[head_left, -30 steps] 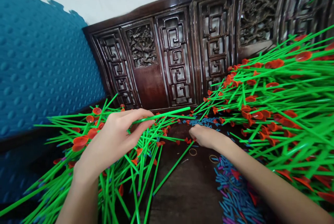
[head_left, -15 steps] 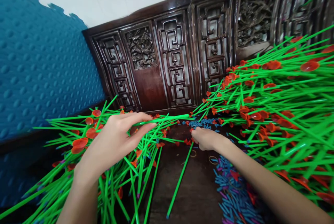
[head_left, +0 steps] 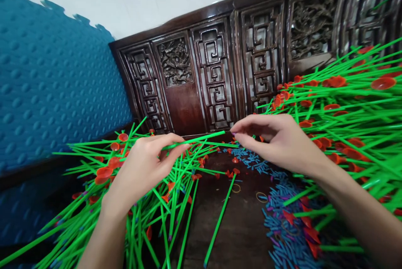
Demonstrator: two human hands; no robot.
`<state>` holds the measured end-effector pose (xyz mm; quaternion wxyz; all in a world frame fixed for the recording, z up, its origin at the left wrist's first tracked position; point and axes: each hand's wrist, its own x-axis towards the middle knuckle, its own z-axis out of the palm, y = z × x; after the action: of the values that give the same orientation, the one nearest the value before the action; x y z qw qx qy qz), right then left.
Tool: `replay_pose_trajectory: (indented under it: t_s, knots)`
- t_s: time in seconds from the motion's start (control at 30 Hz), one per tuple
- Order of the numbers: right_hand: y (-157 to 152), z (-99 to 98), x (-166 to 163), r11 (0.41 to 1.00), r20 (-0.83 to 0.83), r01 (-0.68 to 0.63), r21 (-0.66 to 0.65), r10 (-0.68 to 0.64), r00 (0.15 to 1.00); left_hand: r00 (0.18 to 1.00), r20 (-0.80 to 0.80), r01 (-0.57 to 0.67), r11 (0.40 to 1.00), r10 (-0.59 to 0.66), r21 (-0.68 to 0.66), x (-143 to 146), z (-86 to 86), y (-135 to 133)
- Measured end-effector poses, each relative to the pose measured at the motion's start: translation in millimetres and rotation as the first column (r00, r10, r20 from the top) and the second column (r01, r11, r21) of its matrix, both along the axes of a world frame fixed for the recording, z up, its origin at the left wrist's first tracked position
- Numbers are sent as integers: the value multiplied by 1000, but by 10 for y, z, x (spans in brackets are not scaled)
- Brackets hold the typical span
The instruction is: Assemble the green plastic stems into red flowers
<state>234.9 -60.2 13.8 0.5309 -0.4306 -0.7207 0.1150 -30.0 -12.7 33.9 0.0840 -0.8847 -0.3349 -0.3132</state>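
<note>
My left hand (head_left: 147, 164) pinches a thin green plastic tube (head_left: 207, 137) between thumb and fingers; its free end points right. Facing that end, my right hand (head_left: 282, 145) has its thumb and forefinger closed on a tiny purple plug (head_left: 234, 133), mostly covered by the fingertips. A small gap separates the plug from the tube end. Below the hands, a single green stick with a red cup (head_left: 220, 219) lies on the dark wooden surface (head_left: 232, 235). Under my left hand spreads a pile of green sticks (head_left: 132, 227) with red cups and blue or purple tips.
A larger heap of green tubes and red cups (head_left: 354, 122) rises at the right. Loose blue and purple plugs (head_left: 282, 219) are scattered beside it. Rubber bands (head_left: 236, 188) lie on the wood. Behind stands a carved wooden backrest (head_left: 185, 110), with a blue foam mat (head_left: 59, 85) at left.
My right hand has risen from the wooden surface near the red cups to the tube's free end, where a purple plug now shows. My left hand keeps its hold; the view has shifted slightly.
</note>
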Motion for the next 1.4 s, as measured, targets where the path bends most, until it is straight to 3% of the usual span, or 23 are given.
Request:
replay_pose_trajectory:
  t_s: [0.17,0.43,0.77,0.97,1.07,1.17,1.27,1.33,1.4]
  knots:
    - [8,11,21,1000,-101,-23,4,23,995,1000,21,-6,1000,6,4,1,-1,-17]
    - [27,-1,6,997,-59,-69,-40,67,996,1000,6,-10,1000,10,-22,-10,5,-18]
    - [41,-37,4,997,8,-73,30,73,997,998,-13,62,998,-62,9,-30,-7,21]
    - [-15,-11,-33,990,-101,-128,-63,121,987,995,-47,88,995,-86,46,-96,-2,44]
    - [-12,-17,-41,968,-94,-206,-146,194,976,995,-70,86,981,-75,173,-113,4,71]
    - [53,-90,-59,940,17,-232,-250,244,970,999,-37,-19,914,37,405,-114,11,80]
    - [144,-256,-129,927,230,-128,-354,219,948,992,-13,-101,860,124,500,-128,14,75]
    - [185,-403,-220,878,464,9,-478,244,852,991,-20,-106,867,133,487,-146,13,75]
    - [203,-550,-343,796,657,166,-582,339,674,992,-21,-102,884,126,456,-160,11,78]
